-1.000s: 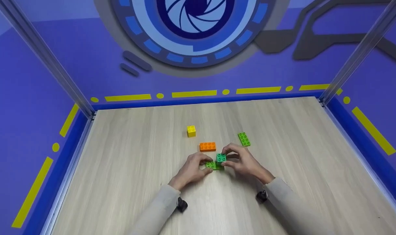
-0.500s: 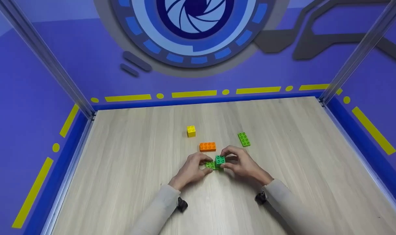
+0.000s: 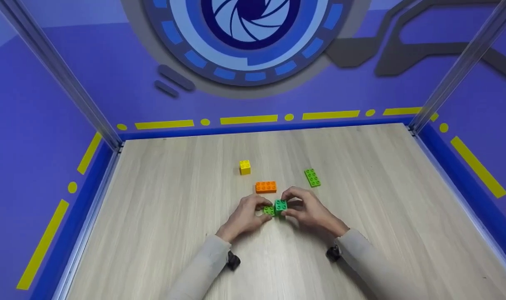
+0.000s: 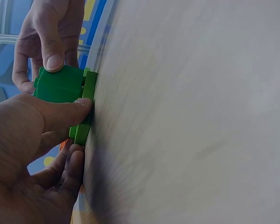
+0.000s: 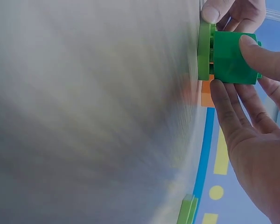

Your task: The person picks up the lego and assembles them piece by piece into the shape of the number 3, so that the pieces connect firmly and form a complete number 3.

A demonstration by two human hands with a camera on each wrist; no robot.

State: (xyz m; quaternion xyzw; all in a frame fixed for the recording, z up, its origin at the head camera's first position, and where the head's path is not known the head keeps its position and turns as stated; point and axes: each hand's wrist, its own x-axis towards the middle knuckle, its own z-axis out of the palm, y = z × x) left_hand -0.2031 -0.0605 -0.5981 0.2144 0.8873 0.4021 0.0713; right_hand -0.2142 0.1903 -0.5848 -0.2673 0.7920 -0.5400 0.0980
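My left hand (image 3: 245, 214) pinches the left end of a flat light green building-block plate (image 3: 268, 210) lying on the table. Between thumb and fingers, my right hand (image 3: 310, 209) holds a darker green square brick (image 3: 280, 205) over the plate's right part. In the right wrist view the brick (image 5: 234, 58) is right at the studs of the plate (image 5: 204, 53), and a narrow gap with studs shows between them. From the left wrist camera, the left thumb (image 4: 79, 109) presses along the plate's side, beside the brick (image 4: 60, 85).
Just beyond the hands lies an orange brick (image 3: 266, 187). Farther back stands a yellow square brick (image 3: 245, 167), and a second light green plate (image 3: 312, 177) lies to the right. Blue-purple panels (image 3: 253, 104) close off the wooden table (image 3: 174, 187) at the back and sides.
My right hand has brought the darker green brick slightly left and toward me, over the plate. The left hand keeps its place on the plate.
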